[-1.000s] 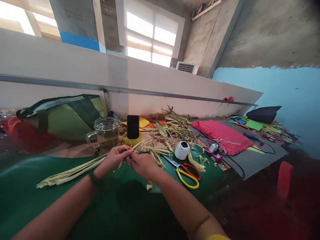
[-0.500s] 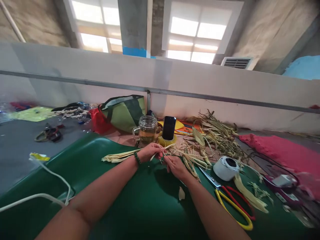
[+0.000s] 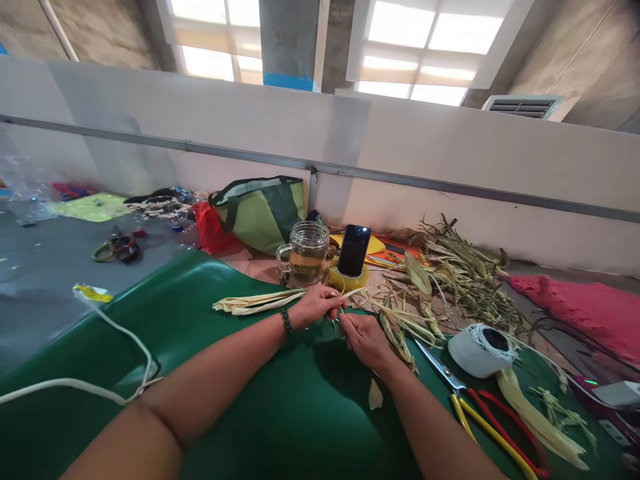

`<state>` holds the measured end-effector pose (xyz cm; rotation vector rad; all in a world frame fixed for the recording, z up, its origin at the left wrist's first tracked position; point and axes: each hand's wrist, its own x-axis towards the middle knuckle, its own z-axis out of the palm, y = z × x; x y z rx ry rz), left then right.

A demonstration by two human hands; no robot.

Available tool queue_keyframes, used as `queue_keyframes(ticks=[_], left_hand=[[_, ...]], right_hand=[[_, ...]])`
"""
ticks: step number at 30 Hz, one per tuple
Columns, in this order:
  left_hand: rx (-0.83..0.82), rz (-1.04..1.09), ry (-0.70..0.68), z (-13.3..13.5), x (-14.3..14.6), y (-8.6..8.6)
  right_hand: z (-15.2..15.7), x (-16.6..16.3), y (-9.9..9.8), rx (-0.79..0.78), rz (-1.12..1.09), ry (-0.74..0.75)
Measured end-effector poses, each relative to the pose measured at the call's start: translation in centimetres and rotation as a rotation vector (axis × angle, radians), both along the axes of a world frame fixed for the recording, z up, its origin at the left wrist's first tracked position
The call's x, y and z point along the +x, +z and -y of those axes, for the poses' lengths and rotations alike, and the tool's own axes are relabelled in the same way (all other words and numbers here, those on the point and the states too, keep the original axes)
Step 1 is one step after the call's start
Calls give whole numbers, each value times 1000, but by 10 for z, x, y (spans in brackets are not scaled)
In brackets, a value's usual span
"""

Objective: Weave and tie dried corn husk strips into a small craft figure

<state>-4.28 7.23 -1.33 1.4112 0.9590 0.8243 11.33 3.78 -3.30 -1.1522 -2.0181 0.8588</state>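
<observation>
My left hand (image 3: 316, 306) is closed around a bundle of pale dried husk strips (image 3: 255, 302) that stick out to its left over the green mat (image 3: 210, 347). My right hand (image 3: 364, 337) sits just to its right, fingers pinched on the ends of the same strips. Both hands meet in the middle of the mat. A small husk scrap (image 3: 375, 395) lies below my right wrist.
Behind the hands stand a glass mug (image 3: 306, 253) and a phone (image 3: 354, 250) upright on a yellow tape roll. A pile of dried husks (image 3: 450, 267), a white thread spool (image 3: 481, 350) and red-yellow scissors (image 3: 480, 420) lie right. A white cable (image 3: 100, 387) and green bag (image 3: 260, 210) are left.
The view swung left and slightly closer; the hands stayed together on the husk strips, fingers shifting a little along them.
</observation>
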Motion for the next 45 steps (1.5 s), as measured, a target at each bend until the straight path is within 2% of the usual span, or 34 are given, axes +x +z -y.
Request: queue_keyframes(ticks=[9, 14, 16, 18, 20, 23, 25, 28, 35, 42, 45], left_hand=[[-145, 198, -34, 7, -4, 10], [-69, 110, 51, 2, -6, 8], [-63, 92, 78, 0, -10, 9], [-55, 59, 35, 1, -11, 12], [-35, -3, -62, 6, -9, 15], [-10, -109, -195, 18, -1, 16], [13, -136, -214, 26, 6, 15], [47, -162, -184, 33, 11, 16], [55, -188, -140, 34, 13, 20], [11, -170, -154, 29, 12, 12], [52, -175, -137, 30, 13, 9]], right_hand=[[4, 2, 7, -30, -108, -7], [6, 1, 7, 35, -42, -10], [4, 2, 7, 26, -50, -55], [1, 5, 10, 16, -144, -135], [-2, 7, 13, -43, -312, -186], [-5, 6, 17, -283, -600, -116], [-6, 4, 17, -407, -766, -94], [-5, 1, 15, -503, -911, -131], [-11, 4, 16, -622, -979, -162], [-13, 2, 10, -587, -974, -153], [-14, 6, 10, -595, -958, -162]])
